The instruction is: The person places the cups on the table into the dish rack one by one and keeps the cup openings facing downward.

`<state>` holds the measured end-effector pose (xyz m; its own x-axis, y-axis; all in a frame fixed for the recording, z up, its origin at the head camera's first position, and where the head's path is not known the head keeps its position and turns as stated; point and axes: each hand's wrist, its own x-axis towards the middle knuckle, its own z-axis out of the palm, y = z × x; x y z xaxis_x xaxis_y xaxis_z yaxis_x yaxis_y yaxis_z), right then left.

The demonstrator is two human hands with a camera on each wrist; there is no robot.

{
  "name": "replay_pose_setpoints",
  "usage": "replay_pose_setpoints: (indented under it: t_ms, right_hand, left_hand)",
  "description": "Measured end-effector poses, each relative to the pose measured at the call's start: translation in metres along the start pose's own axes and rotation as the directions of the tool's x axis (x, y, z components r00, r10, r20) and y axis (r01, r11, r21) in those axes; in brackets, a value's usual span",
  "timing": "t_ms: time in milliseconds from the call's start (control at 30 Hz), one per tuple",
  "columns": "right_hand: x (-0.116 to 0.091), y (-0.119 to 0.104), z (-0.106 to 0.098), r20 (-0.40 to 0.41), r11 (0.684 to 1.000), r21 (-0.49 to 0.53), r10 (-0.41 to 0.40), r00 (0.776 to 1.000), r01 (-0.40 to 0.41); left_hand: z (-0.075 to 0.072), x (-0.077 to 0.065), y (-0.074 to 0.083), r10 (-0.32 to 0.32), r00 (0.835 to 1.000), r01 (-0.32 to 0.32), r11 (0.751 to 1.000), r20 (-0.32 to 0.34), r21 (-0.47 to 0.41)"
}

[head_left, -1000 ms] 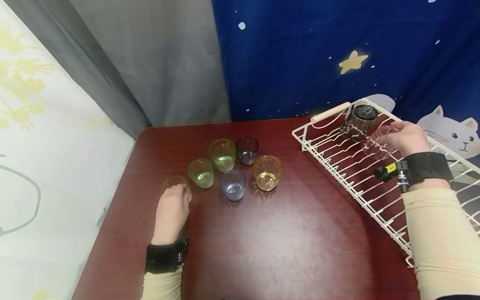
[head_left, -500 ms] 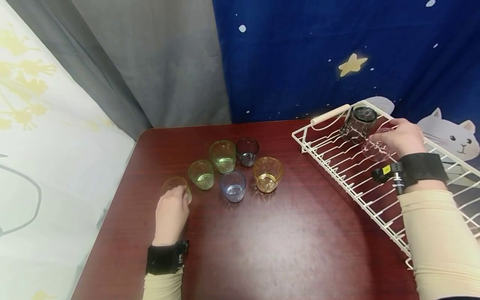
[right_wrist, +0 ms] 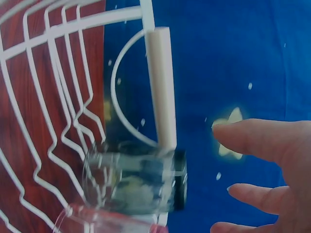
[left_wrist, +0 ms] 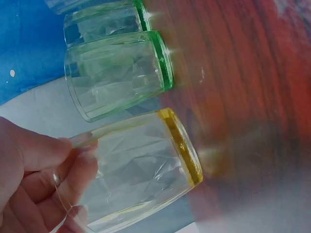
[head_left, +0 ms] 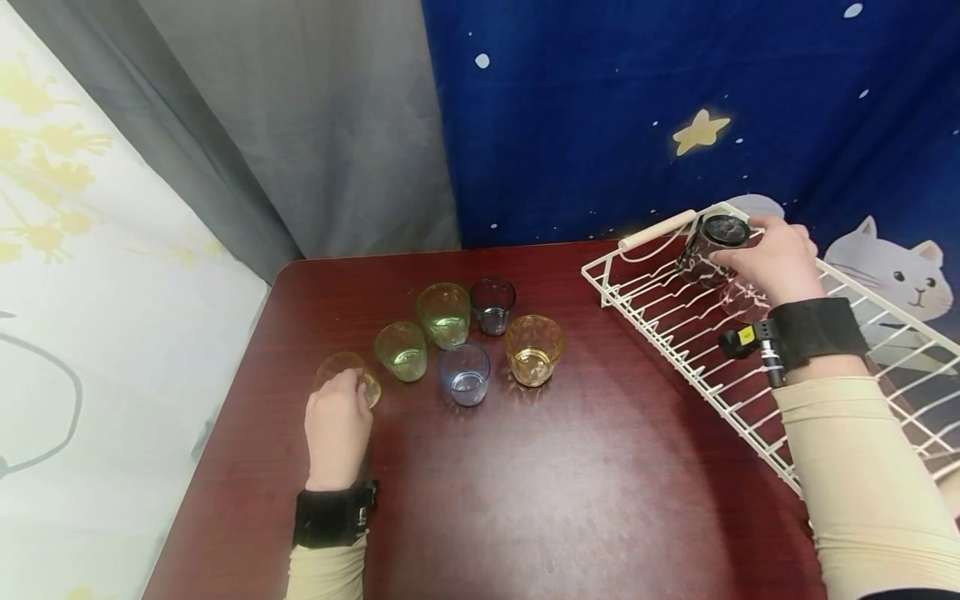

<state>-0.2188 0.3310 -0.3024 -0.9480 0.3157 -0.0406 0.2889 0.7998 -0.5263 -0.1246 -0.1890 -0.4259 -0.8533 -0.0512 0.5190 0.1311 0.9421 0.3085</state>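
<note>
My left hand (head_left: pixel 338 429) pinches the rim of a clear glass with a yellow base (left_wrist: pixel 138 170), thumb on one side and fingers inside. Two green glasses (head_left: pixel 401 353) stand beside it on the table. At the right, my right hand (head_left: pixel 780 258) hovers over the dish rack (head_left: pixel 697 354), its fingers spread and apart from any glass. A dark grey glass (right_wrist: pixel 133 179) sits upside down in the rack, close to those fingers. Next to it lies a pink glass (head_left: pixel 745 300), partly covered by the hand in the head view.
Upright on the table stand a blue glass (head_left: pixel 465 375), an amber glass (head_left: pixel 533 350) and a dark purple glass (head_left: pixel 492 307). The white wire rack has a wooden handle (head_left: pixel 657 231). Curtains (head_left: pixel 555 117) hang behind the table.
My right hand has let go of the pink glass, which stays in the rack, and has moved left and up toward the dark glass. The left hand has barely shifted.
</note>
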Motion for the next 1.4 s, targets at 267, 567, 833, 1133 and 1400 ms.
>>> replay_pose_setpoints:
  t_ms: [267, 567, 833, 1133, 1400]
  right_hand:
    - [-0.011, -0.031, 0.010, -0.050, 0.995, -0.061, -0.083, 0.995, 0.080]
    - [-0.029, -0.063, 0.022, -0.089, 0.979, -0.037, -0.203, 0.975, 0.200]
    - [-0.058, -0.071, 0.045, -0.150, 0.958, 0.088, -0.257, 0.955, 0.271]
    - [-0.088, -0.084, 0.072, -0.248, 0.873, 0.267, -0.346, 0.905, 0.407]
    - [-0.110, -0.083, 0.101, -0.186, 0.751, 0.507, -0.384, 0.904, 0.423]
  left_hand:
    - [-0.007, 0.006, 0.005, -0.037, 0.997, 0.036, 0.999, -0.067, -0.021]
    - [-0.020, 0.016, 0.014, -0.073, 0.976, 0.061, 0.996, -0.205, -0.061]
    - [-0.030, 0.016, 0.029, -0.096, 0.967, 0.063, 0.987, -0.236, -0.147]
    - [-0.033, 0.021, 0.054, -0.166, 0.957, 0.077, 0.936, -0.238, -0.343]
    - [-0.031, 0.018, 0.077, -0.215, 0.964, 0.123, 0.882, -0.156, -0.456]
